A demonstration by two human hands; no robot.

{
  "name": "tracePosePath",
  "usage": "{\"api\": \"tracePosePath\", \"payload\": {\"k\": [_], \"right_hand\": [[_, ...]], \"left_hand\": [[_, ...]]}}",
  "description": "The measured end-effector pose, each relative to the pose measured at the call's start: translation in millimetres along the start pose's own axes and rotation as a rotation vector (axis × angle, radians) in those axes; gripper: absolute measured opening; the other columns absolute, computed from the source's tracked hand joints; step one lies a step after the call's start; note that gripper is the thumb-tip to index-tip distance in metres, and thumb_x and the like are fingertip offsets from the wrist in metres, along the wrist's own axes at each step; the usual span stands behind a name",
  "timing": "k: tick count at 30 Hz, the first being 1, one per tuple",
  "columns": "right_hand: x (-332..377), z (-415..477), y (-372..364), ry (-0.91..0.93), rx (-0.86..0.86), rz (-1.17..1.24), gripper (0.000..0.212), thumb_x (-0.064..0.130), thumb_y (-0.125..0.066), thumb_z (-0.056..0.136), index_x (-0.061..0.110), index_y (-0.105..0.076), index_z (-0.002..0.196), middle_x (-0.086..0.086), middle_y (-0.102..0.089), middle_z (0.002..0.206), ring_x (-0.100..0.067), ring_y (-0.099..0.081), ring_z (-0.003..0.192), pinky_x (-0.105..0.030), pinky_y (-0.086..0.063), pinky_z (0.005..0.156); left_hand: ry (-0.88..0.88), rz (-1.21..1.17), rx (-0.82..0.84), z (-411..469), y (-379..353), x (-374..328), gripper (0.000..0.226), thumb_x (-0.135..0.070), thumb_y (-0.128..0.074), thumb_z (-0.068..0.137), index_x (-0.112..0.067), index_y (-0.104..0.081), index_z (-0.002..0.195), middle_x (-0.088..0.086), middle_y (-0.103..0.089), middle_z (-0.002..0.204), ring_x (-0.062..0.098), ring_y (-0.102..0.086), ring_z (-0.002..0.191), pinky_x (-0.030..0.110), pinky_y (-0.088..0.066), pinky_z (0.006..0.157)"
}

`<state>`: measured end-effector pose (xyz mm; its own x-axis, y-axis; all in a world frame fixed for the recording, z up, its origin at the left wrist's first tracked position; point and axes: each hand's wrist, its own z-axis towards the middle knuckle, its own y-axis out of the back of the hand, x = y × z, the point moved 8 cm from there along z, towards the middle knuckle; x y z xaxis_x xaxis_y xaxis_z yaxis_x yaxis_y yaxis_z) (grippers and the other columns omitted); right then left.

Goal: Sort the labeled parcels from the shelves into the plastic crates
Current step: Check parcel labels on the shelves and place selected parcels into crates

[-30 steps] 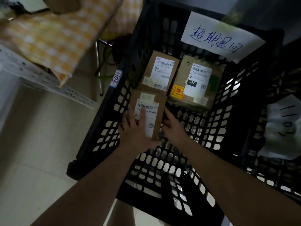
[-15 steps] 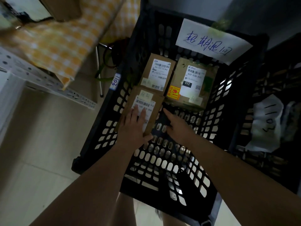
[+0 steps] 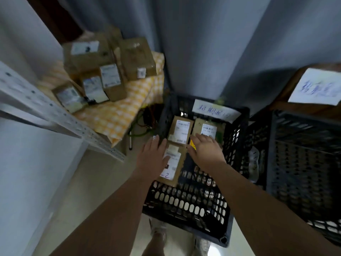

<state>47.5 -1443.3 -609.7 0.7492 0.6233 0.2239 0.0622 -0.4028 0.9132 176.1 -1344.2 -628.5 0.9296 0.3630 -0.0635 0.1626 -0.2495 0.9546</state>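
Note:
A black plastic crate (image 3: 186,204) with a handwritten paper label (image 3: 215,110) stands on the floor below me. Three labeled cardboard parcels lie inside: one at the near left (image 3: 174,167), one behind it (image 3: 180,132), and a greenish one at the far right (image 3: 210,129). My left hand (image 3: 153,159) hovers over the left edge of the near parcel, fingers spread, holding nothing. My right hand (image 3: 204,152) is above the crate's middle, fingers apart, empty, partly covering the far right parcel.
Several labeled parcels (image 3: 103,71) are piled on a yellow checked cloth (image 3: 120,115) at the left. A white perforated shelf rail (image 3: 60,115) juts out nearer left. Another black crate (image 3: 302,159) with a paper label (image 3: 317,87) stands at the right. Grey curtain behind.
Both hands have let go of the near left parcel and lifted up from the crate. My view has tilted up, bringing the pile of parcels on the cloth into sight.

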Motion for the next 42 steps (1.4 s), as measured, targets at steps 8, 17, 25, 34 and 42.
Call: {"api": "tracePosePath", "payload": {"k": [8, 17, 25, 34, 42], "right_hand": [[76.3, -70.1, 119.4, 0.113, -0.142, -0.025, 0.053, 0.042, -0.028, 0.103, 0.018, -0.027, 0.15, -0.009, -0.027, 0.156, -0.027, -0.024, 0.143, -0.037, -0.013, 0.117], [144.1, -158.1, 240.1, 0.416, -0.365, -0.175, 0.046, 0.036, -0.035, 0.101, 0.014, -0.04, 0.142, -0.009, -0.044, 0.144, -0.031, -0.04, 0.131, -0.039, -0.027, 0.109], [257.5, -257.9, 304.8, 0.704, -0.518, -0.121, 0.047, 0.032, -0.035, 0.102, 0.016, -0.036, 0.146, -0.008, -0.04, 0.149, -0.027, -0.038, 0.133, -0.036, -0.028, 0.107], [398.3, -375.2, 275.2, 0.964, -0.467, 0.199, 0.047, 0.035, -0.041, 0.1, 0.014, -0.043, 0.142, -0.006, -0.045, 0.146, -0.026, -0.038, 0.134, -0.039, -0.029, 0.11], [526.4, -529.5, 207.8, 1.185, -0.422, 0.268, 0.047, 0.034, -0.043, 0.1, 0.015, -0.043, 0.143, -0.004, -0.044, 0.147, -0.024, -0.037, 0.136, -0.036, -0.029, 0.11]], "left_hand": [[0.104, 0.115, -0.2, -96.5, 164.6, 34.5, 0.063, -0.051, -0.029, 0.099, -0.021, -0.017, 0.153, 0.01, -0.021, 0.158, 0.029, -0.016, 0.145, 0.044, -0.014, 0.117], [0.292, 0.102, -0.494, -236.3, 287.8, 30.1, 0.054, -0.046, -0.044, 0.09, -0.008, -0.059, 0.125, 0.021, -0.058, 0.128, 0.04, -0.055, 0.116, 0.049, -0.042, 0.096], [0.522, 0.181, -0.619, -376.3, 360.2, 51.7, 0.06, -0.05, -0.036, 0.098, -0.021, -0.025, 0.15, 0.01, -0.023, 0.157, 0.03, -0.02, 0.144, 0.044, -0.016, 0.116], [0.764, 0.21, -0.684, -560.5, 362.8, 92.6, 0.055, -0.047, -0.038, 0.099, -0.021, -0.031, 0.147, 0.007, -0.024, 0.156, 0.026, -0.021, 0.143, 0.038, -0.016, 0.114], [0.961, 0.221, -0.684, -771.5, 314.4, 130.8, 0.055, -0.046, -0.039, 0.099, -0.02, -0.032, 0.147, 0.008, -0.026, 0.156, 0.027, -0.022, 0.142, 0.038, -0.018, 0.113]]}}
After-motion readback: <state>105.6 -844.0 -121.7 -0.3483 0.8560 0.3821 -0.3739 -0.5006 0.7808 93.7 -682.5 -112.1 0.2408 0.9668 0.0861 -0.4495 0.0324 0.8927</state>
